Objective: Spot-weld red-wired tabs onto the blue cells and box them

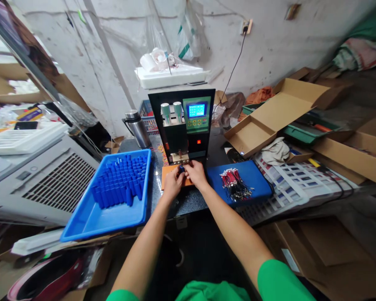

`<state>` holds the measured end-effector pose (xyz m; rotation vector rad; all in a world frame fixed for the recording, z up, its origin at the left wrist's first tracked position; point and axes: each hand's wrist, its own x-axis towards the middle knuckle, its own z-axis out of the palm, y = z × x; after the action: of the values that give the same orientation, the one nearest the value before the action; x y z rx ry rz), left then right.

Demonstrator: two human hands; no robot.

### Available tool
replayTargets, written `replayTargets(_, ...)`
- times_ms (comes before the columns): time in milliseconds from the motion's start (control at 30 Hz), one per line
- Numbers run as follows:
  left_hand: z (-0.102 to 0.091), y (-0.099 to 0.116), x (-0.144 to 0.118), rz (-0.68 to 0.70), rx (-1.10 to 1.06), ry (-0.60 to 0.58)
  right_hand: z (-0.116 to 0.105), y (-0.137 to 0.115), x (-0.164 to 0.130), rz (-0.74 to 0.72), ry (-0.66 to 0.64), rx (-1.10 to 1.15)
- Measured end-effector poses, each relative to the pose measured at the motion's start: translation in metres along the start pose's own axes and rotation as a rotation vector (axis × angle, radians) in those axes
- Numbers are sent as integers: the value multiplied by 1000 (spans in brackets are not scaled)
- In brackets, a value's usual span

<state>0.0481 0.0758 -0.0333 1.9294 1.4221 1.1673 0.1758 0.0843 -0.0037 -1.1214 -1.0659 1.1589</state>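
Observation:
Both of my hands meet at the front of a black spot welder [203, 146] with a lit screen, just under its electrode tips. My left hand [173, 183] is closed on a blue cylindrical battery cell [182, 168], mostly covered by fingers. On the cell's other side, my right hand [196, 173] is pinched close against it; what its fingertips hold is too small to tell. Beneath the hands lies an orange block [167, 170]. To the left, a blue tray [106, 221] carries many upright blue cells [119, 179]. Red and black wire leads [236, 184] lie on a blue pad [258, 179] at right.
A steel thermos [139, 130] stands behind the tray. White foam [172, 77] rests on top of the welder. An open cardboard box [263, 125], a cloth glove [275, 151] and green trays [310, 129] crowd the right. An air cooler [53, 179] is at far left.

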Motion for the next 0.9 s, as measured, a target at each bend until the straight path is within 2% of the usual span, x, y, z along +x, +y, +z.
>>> replayTargets(167,0,1,-1,9,63,-13,1,0,-1,1,8,38)
replayTargets(900,0,2,-3,18,50,-11,0,4,2,25,-29,138)
